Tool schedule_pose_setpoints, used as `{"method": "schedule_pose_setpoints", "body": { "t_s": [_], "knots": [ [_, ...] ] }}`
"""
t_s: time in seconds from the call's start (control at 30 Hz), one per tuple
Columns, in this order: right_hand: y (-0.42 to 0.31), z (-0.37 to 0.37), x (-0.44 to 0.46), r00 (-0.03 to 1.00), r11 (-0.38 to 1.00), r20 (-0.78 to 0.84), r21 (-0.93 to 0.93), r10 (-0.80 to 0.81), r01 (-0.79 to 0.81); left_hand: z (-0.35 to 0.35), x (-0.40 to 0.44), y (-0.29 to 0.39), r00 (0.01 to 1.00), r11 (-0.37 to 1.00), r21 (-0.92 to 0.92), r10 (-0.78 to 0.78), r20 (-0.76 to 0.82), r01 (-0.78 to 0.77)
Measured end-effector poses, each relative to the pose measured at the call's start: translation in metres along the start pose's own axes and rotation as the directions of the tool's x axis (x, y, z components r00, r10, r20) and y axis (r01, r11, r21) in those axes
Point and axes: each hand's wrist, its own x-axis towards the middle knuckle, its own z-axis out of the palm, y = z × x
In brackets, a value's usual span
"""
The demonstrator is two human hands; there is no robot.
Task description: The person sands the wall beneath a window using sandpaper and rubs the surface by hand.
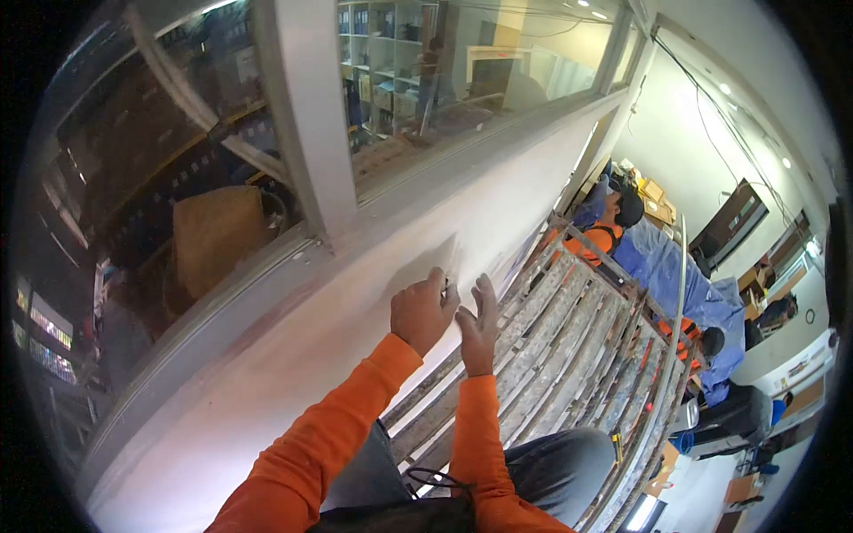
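Note:
My left hand (421, 313) is closed, its fingers curled close to the white wall panel (293, 355) below the window frame. A pale thin edge (454, 255) shows just above its fingers, but I cannot make out what it is or whether the hand holds it. Close on the right, my right hand (480, 330) is raised with thumb and fingers apart, holding nothing visible. Both sleeves are orange. A shadow falls on the panel beside my left hand.
I am on a paint-spattered slatted metal platform (542, 329) with a side rail (681, 293). Glass panes (498, 71) sit above the panel. Beyond the platform are two people in orange, one person (604, 238) nearer the wall, and blue plastic sheeting (662, 266).

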Motion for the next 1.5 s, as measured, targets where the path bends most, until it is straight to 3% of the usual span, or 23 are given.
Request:
{"method": "schedule_pose_setpoints", "body": {
  "t_s": [0.07, 0.13, 0.2, 0.27, 0.33, 0.4, 0.47, 0.57, 0.63, 0.67, 0.7, 0.73, 0.77, 0.87, 0.93, 1.07, 1.13, 1.2, 1.3, 1.4, 1.47, 1.5],
  "knots": [
    [-0.040, 0.013, -0.007, 0.942, 0.958, 0.285, -0.168, -0.178, 0.232, -0.011, -0.007, 0.010, 1.000, 0.999, -0.027, -0.021, 0.003, 0.021],
    [-0.051, 0.021, -0.007, 0.904, 0.925, 0.353, -0.200, -0.239, 0.323, -0.017, -0.012, 0.019, 0.999, 0.997, -0.074, 0.032, -0.034, -0.035],
    [-0.056, 0.020, -0.009, 0.947, 0.840, 0.315, -0.530, 0.066, 0.118, -0.031, -0.018, 0.027, 0.999, 0.996, -0.066, 0.050, -0.015, -0.051],
    [-0.061, 0.017, -0.001, 0.917, 0.542, 0.341, -0.820, 0.208, 0.182, -0.041, -0.031, 0.027, 0.946, 0.914, -0.256, 0.284, -0.155, -0.316],
    [-0.033, 0.014, 0.023, 0.993, 0.942, -0.045, -0.323, -0.110, 0.090, -0.074, -0.060, 0.017, 0.915, 0.894, -0.213, 0.360, -0.183, -0.394],
    [-0.016, 0.011, 0.085, 0.880, 0.841, -0.147, -0.399, -0.452, 0.365, -0.112, -0.102, -0.017, 0.879, 0.874, -0.109, 0.459, -0.130, -0.473],
    [-0.033, 0.016, 0.133, 0.920, 0.886, -0.218, -0.410, -0.325, 0.216, -0.161, -0.144, -0.045, 0.904, 0.917, 0.043, 0.399, -0.153, -0.397],
    [-0.038, 0.020, 0.158, 0.970, 0.875, -0.084, -0.454, -0.229, 0.167, -0.230, -0.199, -0.079, 0.918, 0.945, 0.223, 0.296, -0.265, -0.240],
    [-0.029, 0.041, 0.136, 0.958, 0.776, 0.123, -0.564, -0.260, 0.283, -0.272, -0.219, -0.069, 0.918, 0.910, 0.343, 0.323, -0.231, -0.234],
    [-0.045, 0.073, 0.093, 0.849, 0.767, 0.080, -0.391, -0.522, 0.508, -0.282, -0.242, -0.083, 0.884, 0.890, 0.378, 0.373, -0.282, -0.255],
    [-0.037, 0.086, 0.046, 0.907, 0.788, 0.099, -0.463, -0.408, 0.405, -0.297, -0.251, -0.069, 0.911, 0.869, 0.476, 0.301, -0.282, -0.139],
    [-0.039, 0.104, -0.002, 0.803, 0.653, 0.152, -0.505, -0.576, 0.564, -0.307, -0.259, -0.063, 0.924, 0.870, 0.489, 0.231, -0.305, -0.057],
    [-0.042, 0.116, -0.047, 0.755, 0.654, 0.188, -0.399, -0.628, 0.643, -0.310, -0.268, -0.071, 0.895, 0.853, 0.518, 0.278, -0.350, -0.063],
    [-0.051, 0.107, -0.114, 0.634, 0.596, 0.414, -0.236, -0.653, 0.768, -0.322, -0.285, -0.098, 0.868, 0.767, 0.641, 0.345, -0.357, -0.041],
    [-0.050, 0.091, -0.098, 0.649, 0.598, 0.416, -0.265, -0.637, 0.757, -0.327, -0.289, -0.113, 0.879, 0.694, 0.720, 0.350, -0.323, -0.011],
    [-0.036, 0.064, 0.002, 0.890, 0.785, 0.055, -0.449, -0.453, 0.427, -0.327, -0.297, -0.131, 0.907, 0.692, 0.718, 0.349, -0.237, -0.079],
    [-0.038, 0.065, 0.033, 0.938, 0.824, 0.010, -0.475, -0.348, 0.310, -0.320, -0.286, -0.127, 0.887, 0.666, 0.736, 0.406, -0.222, -0.121],
    [-0.038, 0.082, 0.004, 0.939, 0.811, 0.080, -0.482, -0.336, 0.331, -0.318, -0.280, -0.125, 0.859, 0.678, 0.725, 0.438, -0.264, -0.123],
    [-0.043, 0.114, -0.104, 0.845, 0.727, 0.262, -0.430, -0.467, 0.535, -0.320, -0.278, -0.121, 0.866, 0.691, 0.707, 0.436, -0.244, -0.148],
    [-0.078, 0.115, -0.163, 0.579, 0.570, 0.542, -0.207, -0.609, 0.795, -0.322, -0.279, -0.123, 0.862, 0.684, 0.706, 0.457, -0.218, -0.184],
    [-0.109, 0.105, -0.156, 0.414, 0.485, 0.663, -0.087, -0.624, 0.870, -0.323, -0.280, -0.127, 0.859, 0.716, 0.662, 0.465, -0.213, -0.223],
    [-0.124, 0.099, -0.146, 0.453, 0.521, 0.636, -0.093, -0.625, 0.848, -0.323, -0.280, -0.130, 0.857, 0.727, 0.646, 0.467, -0.218, -0.232]
  ]
}}
